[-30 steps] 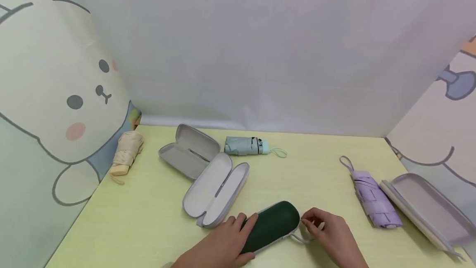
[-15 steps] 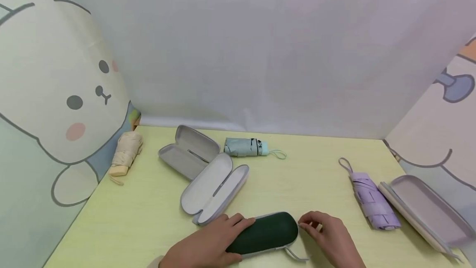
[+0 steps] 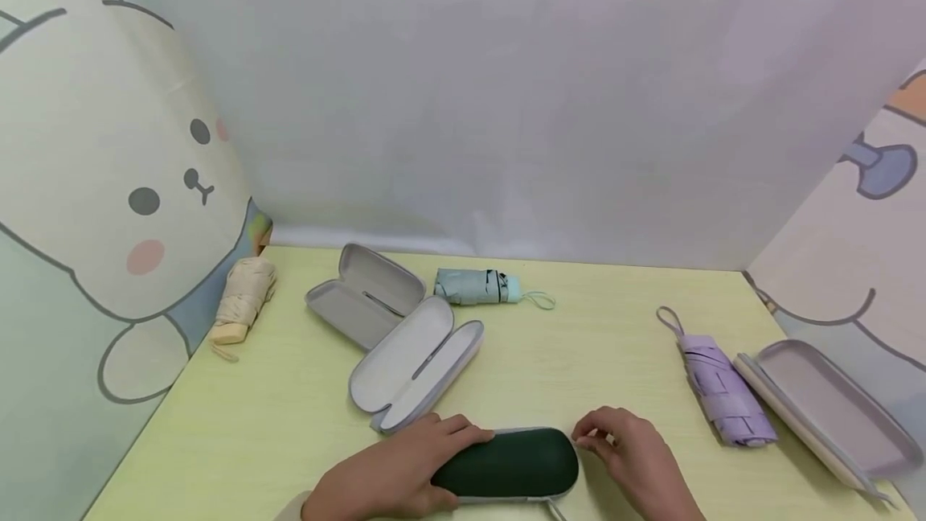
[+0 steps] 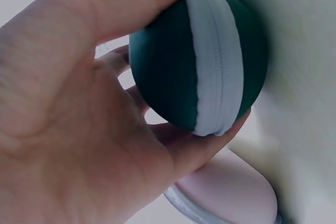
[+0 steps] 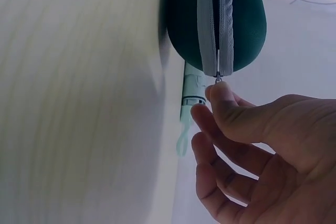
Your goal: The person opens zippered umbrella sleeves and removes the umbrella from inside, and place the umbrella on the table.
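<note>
A dark green zippered glasses case [image 3: 510,463] lies on the table at the front, its long side running left to right in the head view. My left hand [image 3: 394,469] grips its left end; in the left wrist view the thumb presses near the grey zipper band [image 4: 218,56], with fingers round the other side. At the opposite end my right hand [image 3: 631,453] pinches the small metal zipper pull [image 5: 219,78] between thumb and forefinger. Above the pull, the two rows of zipper teeth stand apart. A grey strap [image 3: 555,510] hangs from the case's near right side.
Two opened glasses cases, one grey [image 3: 346,313] and one whitish [image 3: 391,374], lie behind my left hand. A blue-green folded umbrella [image 3: 473,286] is at the back, a beige one [image 3: 244,300] far left, a purple one [image 3: 726,392] right, beside another opened case [image 3: 839,400].
The green case has turned, its right end swinging toward me, so that it now lies nearly level across the view. My right hand has shifted slightly left, staying at that end.
</note>
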`<action>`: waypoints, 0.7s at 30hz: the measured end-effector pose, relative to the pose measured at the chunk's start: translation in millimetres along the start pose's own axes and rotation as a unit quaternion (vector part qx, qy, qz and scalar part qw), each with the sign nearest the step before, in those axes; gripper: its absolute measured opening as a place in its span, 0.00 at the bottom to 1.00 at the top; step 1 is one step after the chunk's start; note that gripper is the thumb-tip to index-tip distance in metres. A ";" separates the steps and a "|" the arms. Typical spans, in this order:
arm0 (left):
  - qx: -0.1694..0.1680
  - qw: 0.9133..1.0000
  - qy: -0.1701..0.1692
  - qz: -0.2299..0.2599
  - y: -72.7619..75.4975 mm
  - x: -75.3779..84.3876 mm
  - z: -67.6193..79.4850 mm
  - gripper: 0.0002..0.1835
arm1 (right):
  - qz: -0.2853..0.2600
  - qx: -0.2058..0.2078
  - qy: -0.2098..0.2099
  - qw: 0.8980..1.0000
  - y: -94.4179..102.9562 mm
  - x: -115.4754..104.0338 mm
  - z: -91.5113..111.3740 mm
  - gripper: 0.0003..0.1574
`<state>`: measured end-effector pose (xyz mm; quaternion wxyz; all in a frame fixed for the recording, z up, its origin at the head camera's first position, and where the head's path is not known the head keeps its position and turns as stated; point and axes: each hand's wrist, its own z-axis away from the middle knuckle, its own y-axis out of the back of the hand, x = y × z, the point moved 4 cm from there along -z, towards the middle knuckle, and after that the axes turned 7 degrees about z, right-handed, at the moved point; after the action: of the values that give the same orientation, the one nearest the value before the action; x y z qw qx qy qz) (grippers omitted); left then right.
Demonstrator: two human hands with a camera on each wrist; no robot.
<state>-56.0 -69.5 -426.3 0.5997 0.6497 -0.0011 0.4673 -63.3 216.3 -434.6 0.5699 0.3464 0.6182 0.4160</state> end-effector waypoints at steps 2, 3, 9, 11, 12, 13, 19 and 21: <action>0.004 1.000 -0.013 -0.010 1.1 0.7 0.4 0.37 | 0.005 0.000 0.006 1.000 0.1 -1.2 0.7 0.17; 0.005 1.000 -0.018 -0.013 1.7 1.1 0.7 0.37 | 0.004 0.001 0.006 1.000 0.1 -2.1 1.2 0.18; 0.000 0.999 -0.028 -0.017 2.6 1.0 1.5 0.37 | -0.008 0.005 0.010 1.000 -2.3 -9.6 2.6 0.18; 0.000 0.999 -0.030 -0.016 1.9 0.7 1.6 0.38 | -0.007 0.008 0.015 1.000 -3.4 -10.8 2.8 0.17; 0.001 0.999 -0.033 -0.018 1.4 0.7 1.7 0.38 | -0.007 0.007 0.017 1.000 -3.9 -10.9 2.8 0.17; 0.003 0.999 -0.037 -0.021 1.1 0.9 1.9 0.38 | -0.008 0.005 0.018 1.000 -4.4 -10.8 2.9 0.17; 0.004 0.997 -0.065 -0.039 2.9 3.0 3.1 0.38 | -0.033 -0.022 0.034 0.999 -6.8 -8.5 2.4 0.15; 0.000 0.997 -0.070 -0.042 4.5 3.6 3.1 0.37 | -0.045 -0.027 0.046 0.998 -6.5 -8.1 2.1 0.14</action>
<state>-54.6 -71.1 -420.1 0.6173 0.6804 -0.0158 0.3946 -60.1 206.6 -437.1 0.5678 0.2831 0.6476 0.4220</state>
